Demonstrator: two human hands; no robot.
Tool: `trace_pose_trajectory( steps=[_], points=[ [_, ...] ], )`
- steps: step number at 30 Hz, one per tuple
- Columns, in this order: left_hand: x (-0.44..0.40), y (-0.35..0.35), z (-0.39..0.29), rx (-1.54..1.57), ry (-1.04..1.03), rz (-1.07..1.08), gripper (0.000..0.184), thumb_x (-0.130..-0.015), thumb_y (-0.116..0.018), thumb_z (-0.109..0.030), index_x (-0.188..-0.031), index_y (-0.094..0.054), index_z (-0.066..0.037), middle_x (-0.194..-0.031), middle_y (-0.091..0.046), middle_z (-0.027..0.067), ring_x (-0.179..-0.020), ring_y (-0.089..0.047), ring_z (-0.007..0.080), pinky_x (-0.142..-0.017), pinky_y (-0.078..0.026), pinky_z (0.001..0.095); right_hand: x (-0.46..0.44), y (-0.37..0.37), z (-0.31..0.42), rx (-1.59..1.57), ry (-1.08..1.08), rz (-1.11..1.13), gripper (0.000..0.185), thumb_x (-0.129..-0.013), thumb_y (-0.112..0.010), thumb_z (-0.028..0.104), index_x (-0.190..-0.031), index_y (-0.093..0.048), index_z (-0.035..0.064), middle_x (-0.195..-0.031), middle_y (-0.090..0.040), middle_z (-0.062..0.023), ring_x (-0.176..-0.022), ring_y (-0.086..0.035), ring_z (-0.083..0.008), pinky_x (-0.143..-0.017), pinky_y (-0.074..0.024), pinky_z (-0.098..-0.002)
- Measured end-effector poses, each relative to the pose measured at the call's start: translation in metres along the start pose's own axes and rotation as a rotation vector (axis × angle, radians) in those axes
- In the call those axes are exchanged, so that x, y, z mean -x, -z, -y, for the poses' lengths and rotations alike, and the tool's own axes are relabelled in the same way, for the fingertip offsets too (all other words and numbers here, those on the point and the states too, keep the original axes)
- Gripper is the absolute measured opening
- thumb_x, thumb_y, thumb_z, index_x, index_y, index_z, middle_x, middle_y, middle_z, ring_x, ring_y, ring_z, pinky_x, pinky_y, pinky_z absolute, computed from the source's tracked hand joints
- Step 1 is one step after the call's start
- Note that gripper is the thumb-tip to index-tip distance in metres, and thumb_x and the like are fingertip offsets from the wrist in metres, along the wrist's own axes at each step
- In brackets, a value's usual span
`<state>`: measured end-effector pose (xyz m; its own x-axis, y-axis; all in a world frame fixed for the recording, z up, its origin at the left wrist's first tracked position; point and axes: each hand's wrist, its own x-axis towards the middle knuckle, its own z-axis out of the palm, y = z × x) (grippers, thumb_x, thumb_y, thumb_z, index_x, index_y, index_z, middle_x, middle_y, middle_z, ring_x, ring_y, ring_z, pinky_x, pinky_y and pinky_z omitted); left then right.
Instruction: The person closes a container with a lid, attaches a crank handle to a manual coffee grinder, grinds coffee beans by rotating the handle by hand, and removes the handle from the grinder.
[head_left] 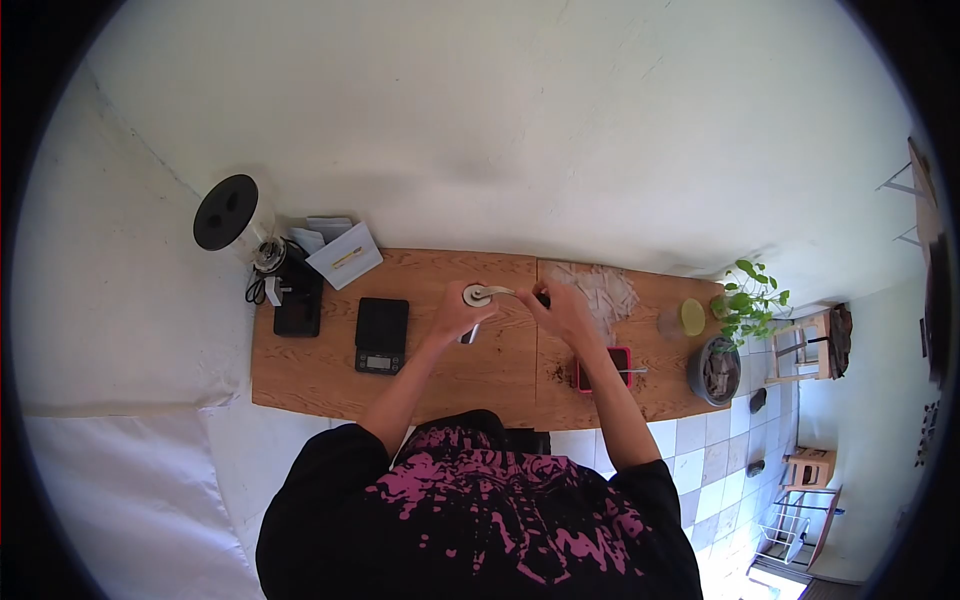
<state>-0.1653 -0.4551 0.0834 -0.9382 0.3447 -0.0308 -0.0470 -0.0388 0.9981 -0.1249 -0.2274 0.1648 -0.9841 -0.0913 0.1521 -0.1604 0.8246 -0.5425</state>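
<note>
**Two hands on the grinder, crank arm out at three o'clock**

Here it is, in front of me over the brown wood-grain table (pixel 500 385), just on the nine o'clock side of the seam: a silver metal, cylinder-bodied hand-crank grinder (pixel 469 335). My left hand (pixel 458 313) is wrapped around the body, narrow and closed. My right hand (pixel 568 312) is at three o'clock from it, fingers curled in on the small black knob (pixel 543 300) at the crank's end.

How does it handle? I'd call it dense for its size, stiff all over, nothing that would give under a squeeze. Bare metal that smooth could well twist in a dry palm, so the sound hold is the full wrap round the barrel, with the knob for the other hand. The thin crank arm (pixel 500 291) looks rigid, but I'd not lift by it. Fragile? Hardly, I'd judge, though a drop might bend that arm.

Now the looks: a pale round top (pixel 473 298) faces up at me, the crank's light metal curves away from its middle, and the silver lower end peeks out at six o'clock, under my palm. (Whether that end touches the wood, I can't tell from up here.) At eight o'clock, well apart, sits a flat black digital scale (pixel 382 325); at four, a pinkish-red rectangular tray (pixel 629 360), partly behind my forearm.
</note>
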Motion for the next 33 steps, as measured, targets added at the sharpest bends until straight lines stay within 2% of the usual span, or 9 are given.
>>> trace_pose_trajectory(
  steps=[2,6,9,11,18,20,24,26,33],
  points=[
    [-0.005,0.001,0.001,-0.02,-0.046,-0.018,0.017,-0.083,-0.084,-0.009,-0.091,-0.07,-0.001,-0.075,-0.07,-0.0001,-0.07,-0.068,0.007,-0.059,-0.052,0.0284,0.0,0.002,0.007,-0.011,-0.001,-0.115,0.051,-0.098,-0.073,0.048,-0.081,-0.071,0.0006,-0.071,-0.071,-0.0193,-0.065,-0.069,-0.041,-0.061,-0.0528,-0.0467],
    [-0.009,-0.002,-0.013,-0.133,-0.041,-0.054,0.018,-0.082,-0.084,-0.009,-0.087,-0.069,-0.001,-0.073,-0.07,0.0017,-0.069,-0.068,0.0078,-0.058,-0.052,0.0288,0.002,0.002,0.021,-0.103,0.009,-0.057,0.043,-0.097,-0.073,0.04,-0.077,-0.067,0.0024,-0.067,-0.067,-0.0182,-0.063,-0.067,-0.0421,-0.059,-0.0508,-0.05],
    [-0.014,-0.003,-0.014,-0.196,-0.025,-0.08,0.019,-0.079,-0.085,-0.009,-0.086,-0.068,-0.002,-0.072,-0.071,0.004,-0.066,-0.066,0.0086,-0.058,-0.052,0.0291,0.006,-0.006,0.038,-0.089,0.138,0.018,0.029,-0.094,-0.073,0.028,-0.078,-0.069,0.0045,-0.067,-0.067,-0.0185,-0.064,-0.068,-0.0422,-0.059,-0.0515,-0.0505],
    [-0.017,-0.006,-0.01,-0.277,-0.196,-0.188,0.02,-0.075,-0.085,-0.007,-0.085,-0.068,-0.002,-0.072,-0.071,0.006,-0.064,-0.065,0.0105,-0.059,-0.052,0.0306,0.007,-0.009,0.052,-0.163,0.235,0.023,0.019,-0.09,-0.072,0.021,-0.08,-0.07,0.0047,-0.068,-0.067,-0.0192,-0.064,-0.067,-0.0428,-0.059,-0.0521,-0.0504],
    [-0.018,-0.004,-0.022,-0.155,-0.221,-0.18,0.022,-0.073,-0.083,-0.008,-0.086,-0.068,-0.002,-0.072,-0.07,0.0069,-0.065,-0.065,0.0131,-0.061,-0.052,0.0324,-0.001,-0.015,0.094,-0.241,0.42,-0.038,0.016,-0.089,-0.072,0.013,-0.077,-0.064,0.0048,-0.064,-0.064,-0.0142,-0.057,-0.064,-0.0374,-0.053,-0.0486,-0.0456],
    [-0.019,-0.007,-0.024,-0.26,-0.339,-0.144,0.022,-0.075,-0.083,-0.014,-0.087,-0.068,-0.002,-0.072,-0.069,0.0068,-0.065,-0.063,0.014,-0.061,-0.052,0.0337,-0.005,-0.018,0.114,-0.179,0.586,-0.134,0.017,-0.088,-0.072,0.013,-0.076,-0.063,0.0061,-0.063,-0.064,-0.0129,-0.057,-0.064,-0.0374,-0.054,-0.0499,-0.0463],
    [-0.013,-0.019,-0.028,-0.333,-0.434,-0.112,0.022,-0.077,-0.083,-0.015,-0.088,-0.068,-0.003,-0.072,-0.069,0.0067,-0.066,-0.065,0.0162,-0.062,-0.052,0.0347,-0.024,-0.044,0.126,-0.129,0.565,-0.256,0.02,-0.089,-0.072,0.019,-0.076,-0.064,0.0064,-0.065,-0.067,-0.0156,-0.057,-0.066,-0.0393,-0.054,-0.0514,-0.051],
    [-0.011,-0.027,-0.029,-0.336,-0.45,-0.126,0.022,-0.077,-0.083,-0.016,-0.088,-0.068,-0.003,-0.072,-0.069,0.0066,-0.067,-0.065,0.0173,-0.063,-0.053,0.0352,-0.047,-0.045,0.14,-0.077,0.426,-0.196,0.022,-0.089,-0.074,0.018,-0.076,-0.061,0.0056,-0.062,-0.064,-0.0125,-0.056,-0.065,-0.0375,-0.054,-0.0511,-0.0469],
    [-0.007,-0.059,-0.025,-0.313,-0.515,-0.278,0.022,-0.08,-0.083,-0.018,-0.089,-0.069,-0.003,-0.073,-0.068,0.0064,-0.069,-0.068,0.0211,-0.065,-0.054,0.0369,-0.066,-0.027,0.138,-0.208,0.373,-0.224,0.026,-0.092,-0.074,0.022,-0.078,-0.059,0.0056,-0.063,-0.066,-0.0122,-0.056,-0.066,-0.0364,-0.055,-0.0527,-0.0456]
  ],
)
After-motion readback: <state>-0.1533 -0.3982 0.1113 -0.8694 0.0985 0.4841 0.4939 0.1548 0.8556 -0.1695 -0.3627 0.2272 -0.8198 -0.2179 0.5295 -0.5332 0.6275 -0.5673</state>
